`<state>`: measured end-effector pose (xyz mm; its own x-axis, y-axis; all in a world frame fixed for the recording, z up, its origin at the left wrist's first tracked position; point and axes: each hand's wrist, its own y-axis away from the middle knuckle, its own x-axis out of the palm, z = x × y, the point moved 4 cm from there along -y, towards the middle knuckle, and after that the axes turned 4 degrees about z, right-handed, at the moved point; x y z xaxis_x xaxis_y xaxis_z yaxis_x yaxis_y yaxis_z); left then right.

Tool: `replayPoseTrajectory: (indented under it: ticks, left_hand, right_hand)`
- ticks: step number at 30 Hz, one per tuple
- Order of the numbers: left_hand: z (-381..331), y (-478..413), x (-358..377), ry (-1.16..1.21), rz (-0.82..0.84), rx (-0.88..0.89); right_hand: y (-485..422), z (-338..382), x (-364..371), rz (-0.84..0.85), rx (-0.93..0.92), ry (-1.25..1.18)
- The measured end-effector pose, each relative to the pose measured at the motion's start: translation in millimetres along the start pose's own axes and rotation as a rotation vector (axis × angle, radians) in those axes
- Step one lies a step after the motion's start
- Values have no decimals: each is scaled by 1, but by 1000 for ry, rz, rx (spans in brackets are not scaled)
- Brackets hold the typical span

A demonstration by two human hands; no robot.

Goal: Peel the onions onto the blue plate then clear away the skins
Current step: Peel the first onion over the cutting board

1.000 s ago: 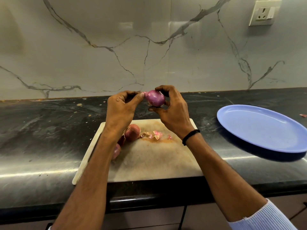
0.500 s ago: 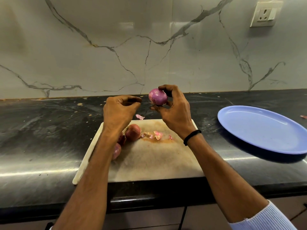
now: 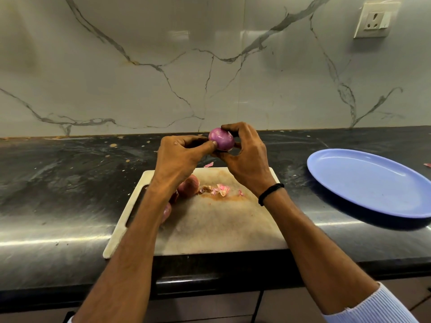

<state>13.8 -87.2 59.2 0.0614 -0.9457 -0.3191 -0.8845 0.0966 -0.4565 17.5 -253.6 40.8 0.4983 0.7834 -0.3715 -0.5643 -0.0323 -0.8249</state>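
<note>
A purple onion is held above the far edge of the white cutting board. My right hand grips it from the right and below. My left hand pinches at its left side with thumb and curled fingers. Unpeeled onions lie on the board's left part, partly hidden by my left forearm. Loose skins sit mid-board, and one flake of skin lies just behind the board. The blue plate stands to the right with nothing on it.
The black counter runs the full width, speckled with crumbs, and meets a marble wall at the back. A wall socket is at the upper right. A small scrap lies at the far right edge.
My left hand drew away from the onion, dropping a flake of skin behind the board, and has come back to pinch the onion's left side. The right hand turned the onion slightly.
</note>
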Motion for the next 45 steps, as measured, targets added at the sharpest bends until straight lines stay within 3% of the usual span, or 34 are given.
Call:
replayPoseTrajectory:
  ticks: [13,27,33,45]
  left_hand:
    - [6,-1,-5,-90,-64,-23]
    - [6,0,-1,-21,4,-36]
    - [10,-2,-5,-92,-63,-38]
    - [-4,4,0,84,-23,-47]
  right_hand:
    - [3,2,1,37,-4,2]
    - [3,-1,2,53,10,17]
    - [3,0,4,75,16,4]
    - [0,-3,0,27,46,10]
